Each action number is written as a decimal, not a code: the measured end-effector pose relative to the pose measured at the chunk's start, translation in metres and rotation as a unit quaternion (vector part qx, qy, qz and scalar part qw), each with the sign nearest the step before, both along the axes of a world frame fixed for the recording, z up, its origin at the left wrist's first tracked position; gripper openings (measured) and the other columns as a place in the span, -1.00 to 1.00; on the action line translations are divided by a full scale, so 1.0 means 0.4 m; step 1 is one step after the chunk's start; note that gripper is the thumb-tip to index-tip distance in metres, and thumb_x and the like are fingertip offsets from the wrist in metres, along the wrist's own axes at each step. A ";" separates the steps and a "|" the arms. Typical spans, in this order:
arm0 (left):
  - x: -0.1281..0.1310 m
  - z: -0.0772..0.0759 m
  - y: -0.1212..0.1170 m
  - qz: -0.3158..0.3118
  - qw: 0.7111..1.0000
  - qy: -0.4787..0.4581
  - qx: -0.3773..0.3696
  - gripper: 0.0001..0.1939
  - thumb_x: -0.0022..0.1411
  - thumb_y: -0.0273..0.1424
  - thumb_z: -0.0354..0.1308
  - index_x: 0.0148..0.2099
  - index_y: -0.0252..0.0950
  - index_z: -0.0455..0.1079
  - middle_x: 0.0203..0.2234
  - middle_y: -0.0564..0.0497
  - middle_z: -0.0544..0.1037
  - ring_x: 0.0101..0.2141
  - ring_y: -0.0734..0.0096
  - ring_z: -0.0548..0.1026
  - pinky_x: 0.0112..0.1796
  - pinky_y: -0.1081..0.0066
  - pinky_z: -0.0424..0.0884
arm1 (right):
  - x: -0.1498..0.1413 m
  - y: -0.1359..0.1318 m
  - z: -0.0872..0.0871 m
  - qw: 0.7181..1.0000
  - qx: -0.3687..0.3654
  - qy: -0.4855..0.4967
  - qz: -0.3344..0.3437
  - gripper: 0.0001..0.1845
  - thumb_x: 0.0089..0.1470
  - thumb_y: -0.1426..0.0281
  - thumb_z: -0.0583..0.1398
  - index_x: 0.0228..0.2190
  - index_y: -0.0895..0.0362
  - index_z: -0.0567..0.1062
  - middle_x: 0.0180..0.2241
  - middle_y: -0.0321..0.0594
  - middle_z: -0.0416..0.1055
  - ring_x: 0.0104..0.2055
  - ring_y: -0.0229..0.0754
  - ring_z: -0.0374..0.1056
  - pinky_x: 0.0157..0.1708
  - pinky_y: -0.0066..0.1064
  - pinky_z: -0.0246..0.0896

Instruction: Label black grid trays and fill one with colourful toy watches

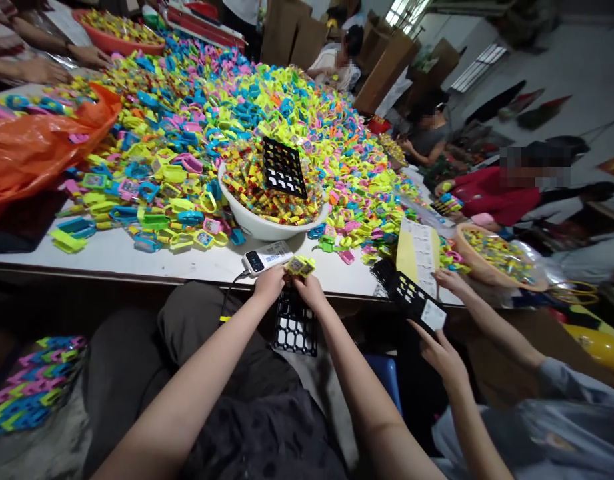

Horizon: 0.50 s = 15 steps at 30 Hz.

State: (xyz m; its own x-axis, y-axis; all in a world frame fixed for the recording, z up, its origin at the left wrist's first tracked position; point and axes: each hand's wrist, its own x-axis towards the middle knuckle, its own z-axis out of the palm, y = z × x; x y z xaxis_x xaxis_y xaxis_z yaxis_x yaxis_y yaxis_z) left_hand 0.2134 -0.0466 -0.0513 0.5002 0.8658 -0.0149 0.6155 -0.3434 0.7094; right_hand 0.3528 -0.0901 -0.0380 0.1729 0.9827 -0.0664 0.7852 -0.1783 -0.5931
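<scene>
Both my hands are at the table's near edge, close together. My left hand (269, 283) is closed, fingers curled near a small yellow toy watch piece (300, 266). My right hand (309, 288) is also closed and pinches that same yellow piece from the right. Under my hands a black grid tray (295, 328) rests on my lap. Just beyond my left hand a white power bank (267, 257) with a cable lies on the table. A white bowl (267, 228) full of small yellow and red packets stands behind it, with another black grid tray (283, 167) lying on top.
A huge heap of yellow, blue and pink toy watches (197, 113) covers the white table (111, 257). An orange plastic bag (31, 150) lies at left. A neighbour's hands (439, 350) hold a black tray (411, 297) at right. Stacked watch strips (31, 383) sit lower left. Other people sit around the table.
</scene>
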 end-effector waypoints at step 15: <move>-0.004 0.020 0.002 0.007 0.999 0.033 -0.012 -0.64 0.10 -0.57 -0.07 -0.09 -0.23 0.38 -0.14 -0.02 0.46 -0.07 0.35 0.38 -0.12 0.44 0.29 | 0.016 0.015 -0.004 0.994 0.011 -0.047 0.101 -0.69 0.10 0.48 -0.01 -0.15 0.25 0.41 -0.17 0.00 0.42 -0.12 -0.13 0.34 -0.13 -0.36 0.23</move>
State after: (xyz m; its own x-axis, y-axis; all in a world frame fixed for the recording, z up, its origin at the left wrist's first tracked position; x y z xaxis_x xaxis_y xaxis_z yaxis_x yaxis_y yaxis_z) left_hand 0.2116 -0.0456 -0.0433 0.4855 0.8715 -0.0688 0.6660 -0.3177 0.6749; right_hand 0.3592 -0.0840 -0.0397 -0.0242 0.9990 -0.0373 0.8562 0.0015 -0.5166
